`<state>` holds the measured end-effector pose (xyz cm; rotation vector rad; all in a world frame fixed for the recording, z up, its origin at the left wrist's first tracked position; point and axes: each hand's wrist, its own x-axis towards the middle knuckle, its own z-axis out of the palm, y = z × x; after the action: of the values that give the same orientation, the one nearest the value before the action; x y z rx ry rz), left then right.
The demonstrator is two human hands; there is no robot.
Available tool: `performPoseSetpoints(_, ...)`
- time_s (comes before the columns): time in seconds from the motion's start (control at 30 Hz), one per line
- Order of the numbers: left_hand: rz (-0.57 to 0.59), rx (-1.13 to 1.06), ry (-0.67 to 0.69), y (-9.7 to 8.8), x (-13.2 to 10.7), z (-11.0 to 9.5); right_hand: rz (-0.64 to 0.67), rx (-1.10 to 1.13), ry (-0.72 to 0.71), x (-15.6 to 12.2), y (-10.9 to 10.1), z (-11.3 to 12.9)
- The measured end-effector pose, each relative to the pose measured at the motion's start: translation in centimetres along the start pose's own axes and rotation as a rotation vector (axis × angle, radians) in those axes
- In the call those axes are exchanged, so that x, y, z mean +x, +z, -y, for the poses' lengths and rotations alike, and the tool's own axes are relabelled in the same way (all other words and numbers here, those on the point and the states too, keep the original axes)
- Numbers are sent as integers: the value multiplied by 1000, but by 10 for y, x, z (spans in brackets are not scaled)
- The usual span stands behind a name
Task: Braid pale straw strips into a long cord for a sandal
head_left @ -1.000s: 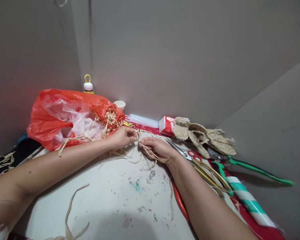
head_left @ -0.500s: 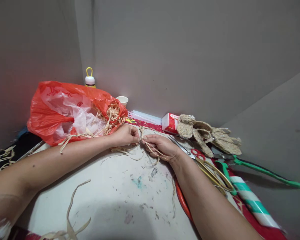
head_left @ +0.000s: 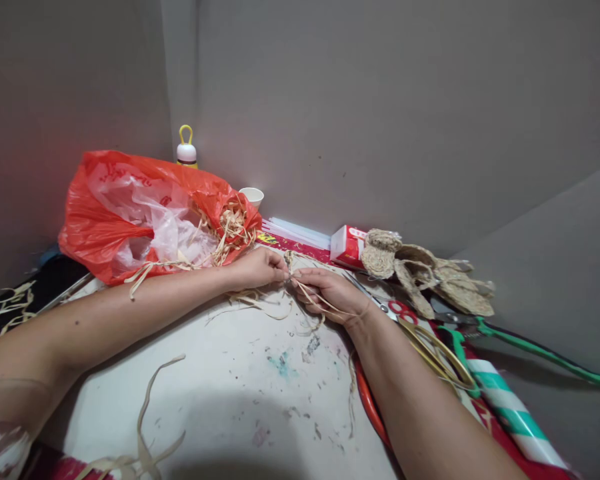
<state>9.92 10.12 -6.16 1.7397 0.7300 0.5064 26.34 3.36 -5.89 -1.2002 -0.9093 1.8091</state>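
Both my hands meet over the far part of the white board (head_left: 220, 373). My left hand (head_left: 261, 268) is closed, thumb and fingertips pinching the end of a braided piece of straw-coloured fibre (head_left: 289, 259). From the other side my right hand (head_left: 327, 293) pinches the same piece, fingers curled. Loose pale strands (head_left: 307, 291) run out of that grip across the palm toward the wrist. The small spot between the fingertips is partly hidden. More thin fibre strands (head_left: 260, 303) lie on the board just below my hands.
A red plastic bag (head_left: 105, 233) with dried fibre stands at the left, a paper cup (head_left: 253, 196) and a bottle (head_left: 187, 153) behind it. On the right lie woven pieces (head_left: 415, 263), gold-handled scissors (head_left: 435, 350), green-handled shears (head_left: 540, 340) and a striped roll (head_left: 517, 413). Fibre strips (head_left: 143, 427) lie near front.
The whole view has shifted slightly, so things appear a little further right. My fingertips have drawn closer together at the braid; both hands keep their pinch.
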Motion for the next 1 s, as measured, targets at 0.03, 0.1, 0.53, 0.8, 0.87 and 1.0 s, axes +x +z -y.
performPoseSetpoints(0.03, -4, 12, 5, 0, 1, 0, -3, -1, 3, 0, 1, 0)
performPoseSetpoints(0.1, -15, 42, 16, -1, 2, 2, -10, -7, 12, -1, 2, 1)
performPoseSetpoints(0.53, -165, 194, 91, 9, -8, -6, -42, -56, 39, -1, 4, 3)
performPoseSetpoints(0.8, -73, -57, -59, 10, -5, -2, -27, -73, 3, -1, 1, 1)
performPoseSetpoints(0.87, -44, -118, -101, 9, -3, -2, -25, -81, -21, -1, -1, 0)
performPoseSetpoints(1.0, 0, -199, -147, 6, -3, -3, -21, -112, -51, -1, -4, -2)
